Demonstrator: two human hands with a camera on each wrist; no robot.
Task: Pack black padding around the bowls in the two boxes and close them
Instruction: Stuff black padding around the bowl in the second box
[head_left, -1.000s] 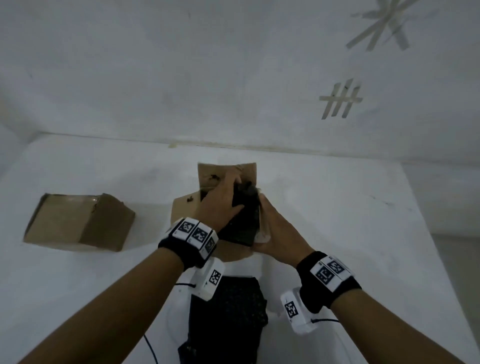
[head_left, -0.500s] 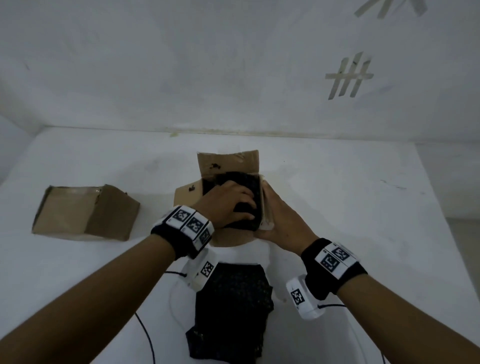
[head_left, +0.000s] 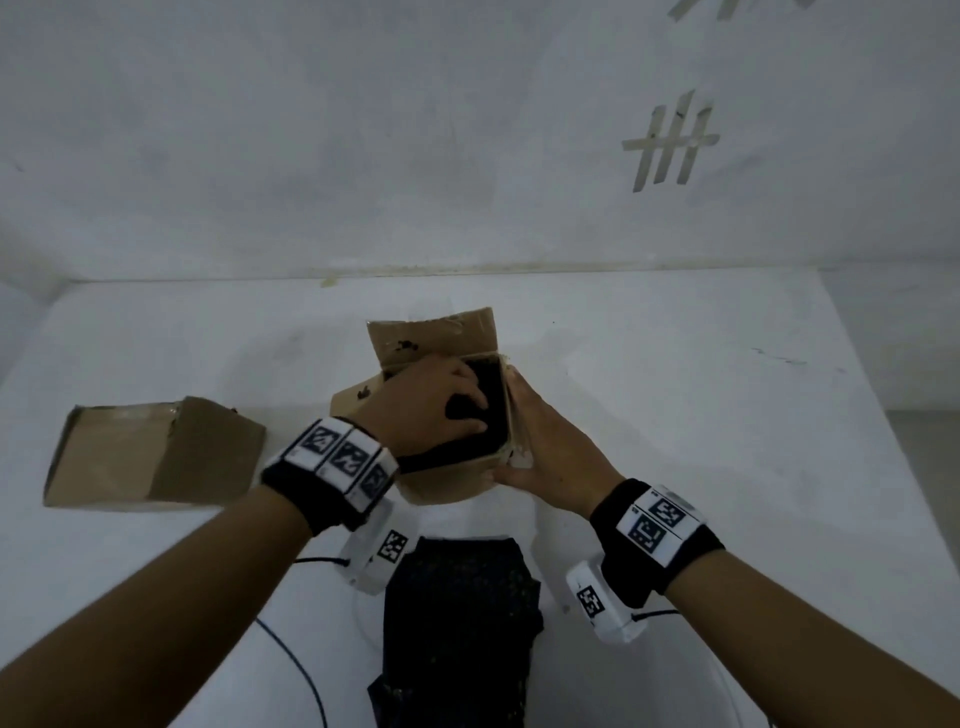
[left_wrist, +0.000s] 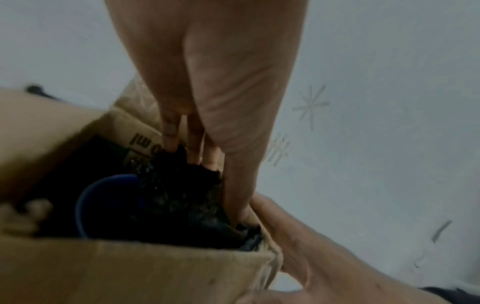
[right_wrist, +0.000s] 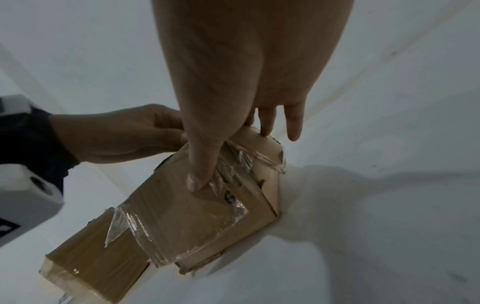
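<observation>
2 cardboard boxes sit on the white table (head_left: 675, 415): the closed box (head_left: 150, 457) at the left of the head view, flaps down, and the open box (head_left: 447, 473) at the centre, where the work is. The left hand (head_left: 426, 410) reaches into the open box with straight fingers (left_wrist: 168, 127) pushing the black padding (left_wrist: 182, 197) down along the right-hand wall; it presses rather than grasps. Beside that wad, in the lower left of the left wrist view, a blue bowl (left_wrist: 103, 197) shows its rim. The right hand (head_left: 540, 441) braces the box from outside, thumb (right_wrist: 200, 164) flat on the taped side and fingers spread over the top edge, steadying, not clutching. The spare padding (head_left: 457, 629) lies at the bottom centre of the head view. I judge this the stuffing step for this box. Next, seat the wad fully, add more padding if gaps remain, then fold the raised flap (head_left: 431, 335) shut.
</observation>
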